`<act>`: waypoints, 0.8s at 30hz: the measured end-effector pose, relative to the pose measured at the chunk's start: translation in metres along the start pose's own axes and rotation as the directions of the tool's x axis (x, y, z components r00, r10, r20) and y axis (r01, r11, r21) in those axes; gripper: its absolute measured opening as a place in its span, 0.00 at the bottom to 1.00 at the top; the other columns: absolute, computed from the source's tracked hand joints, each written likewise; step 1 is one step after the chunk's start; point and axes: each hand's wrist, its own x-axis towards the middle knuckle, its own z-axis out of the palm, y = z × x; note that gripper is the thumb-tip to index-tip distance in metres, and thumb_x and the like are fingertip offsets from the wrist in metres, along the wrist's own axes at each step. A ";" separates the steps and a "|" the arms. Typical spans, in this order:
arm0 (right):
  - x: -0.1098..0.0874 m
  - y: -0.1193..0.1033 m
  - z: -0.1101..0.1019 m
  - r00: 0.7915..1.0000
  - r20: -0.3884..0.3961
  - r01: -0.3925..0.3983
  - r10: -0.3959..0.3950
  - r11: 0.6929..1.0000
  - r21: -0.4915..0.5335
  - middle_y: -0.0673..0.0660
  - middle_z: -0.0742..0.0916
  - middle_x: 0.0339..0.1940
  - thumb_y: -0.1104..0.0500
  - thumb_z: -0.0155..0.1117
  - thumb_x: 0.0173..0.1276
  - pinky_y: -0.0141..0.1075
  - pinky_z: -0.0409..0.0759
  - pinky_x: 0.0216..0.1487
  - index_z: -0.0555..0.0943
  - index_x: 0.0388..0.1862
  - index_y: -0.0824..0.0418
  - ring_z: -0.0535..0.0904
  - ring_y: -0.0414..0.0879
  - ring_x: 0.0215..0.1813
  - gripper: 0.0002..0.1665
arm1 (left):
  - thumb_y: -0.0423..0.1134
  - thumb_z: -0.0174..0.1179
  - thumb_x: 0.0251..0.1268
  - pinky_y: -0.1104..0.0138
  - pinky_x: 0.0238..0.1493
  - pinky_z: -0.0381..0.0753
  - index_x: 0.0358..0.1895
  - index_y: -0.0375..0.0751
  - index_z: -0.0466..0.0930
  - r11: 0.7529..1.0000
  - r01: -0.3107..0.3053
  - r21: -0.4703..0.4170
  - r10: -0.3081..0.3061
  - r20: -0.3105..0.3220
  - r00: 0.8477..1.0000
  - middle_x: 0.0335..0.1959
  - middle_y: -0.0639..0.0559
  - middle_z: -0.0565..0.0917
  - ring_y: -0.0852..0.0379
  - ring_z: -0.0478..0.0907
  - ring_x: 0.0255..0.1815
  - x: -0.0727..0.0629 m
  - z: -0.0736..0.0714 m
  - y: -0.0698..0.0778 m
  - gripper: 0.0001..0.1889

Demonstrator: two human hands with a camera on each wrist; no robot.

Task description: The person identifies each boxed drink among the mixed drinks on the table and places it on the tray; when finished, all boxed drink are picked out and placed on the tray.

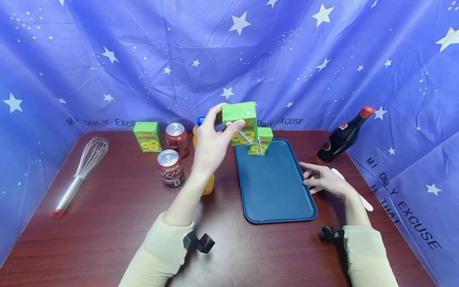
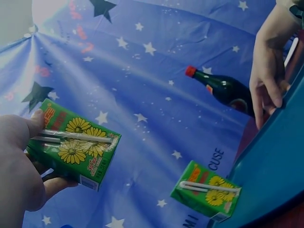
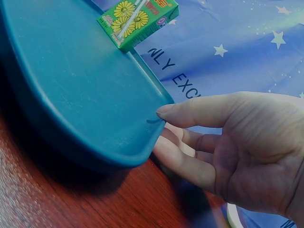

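Note:
My left hand (image 1: 215, 137) (image 2: 19, 161) grips a green juice carton (image 1: 240, 121) (image 2: 73, 142) with yellow flowers and a straw, lifted above the far left edge of the blue tray (image 1: 274, 187) (image 2: 280, 156) (image 3: 71, 95). A second green carton (image 1: 261, 141) (image 2: 206, 190) (image 3: 137, 19) stands on the tray's far left corner. My right hand (image 1: 322, 179) (image 3: 228, 142) rests on the table with straight fingers touching the tray's right rim; it holds nothing.
Left of the tray stand a third green carton (image 1: 147, 136), two red soda cans (image 1: 177, 139) (image 1: 170, 168) and an orange drink bottle (image 1: 208, 185) partly behind my left arm. A whisk (image 1: 84, 169) lies far left. A dark bottle (image 1: 344, 135) (image 2: 223, 88) leans at right.

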 end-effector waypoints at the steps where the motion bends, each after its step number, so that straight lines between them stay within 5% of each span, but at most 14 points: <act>1: 0.000 0.000 0.000 1.000 -0.001 0.000 0.000 1.000 0.000 0.58 0.78 0.46 0.65 0.64 0.74 0.45 0.91 0.39 0.57 0.83 0.63 0.85 0.38 0.38 0.43 | 0.43 0.70 0.68 0.70 0.45 0.85 0.67 0.45 0.74 1.000 0.000 0.004 0.000 0.005 1.000 0.51 0.47 0.84 0.59 0.81 0.49 0.000 0.002 -0.002 0.27; 12: 0.000 -0.001 0.000 1.000 -0.001 0.010 -0.010 1.000 -0.006 0.59 0.78 0.46 0.64 0.64 0.74 0.45 0.91 0.39 0.56 0.83 0.63 0.85 0.39 0.39 0.43 | 0.47 0.69 0.68 0.62 0.57 0.85 0.66 0.46 0.75 0.996 0.053 0.071 -0.056 0.042 0.998 0.50 0.49 0.84 0.56 0.81 0.53 -0.005 0.022 -0.020 0.26; 24: -0.003 -0.005 0.001 1.000 0.006 0.015 -0.015 1.000 0.000 0.60 0.78 0.45 0.65 0.64 0.74 0.44 0.91 0.38 0.55 0.83 0.67 0.84 0.38 0.38 0.44 | 0.52 0.69 0.67 0.66 0.46 0.84 0.66 0.52 0.75 0.980 0.117 0.163 -0.127 0.054 0.990 0.48 0.52 0.86 0.57 0.82 0.47 -0.009 0.038 -0.038 0.27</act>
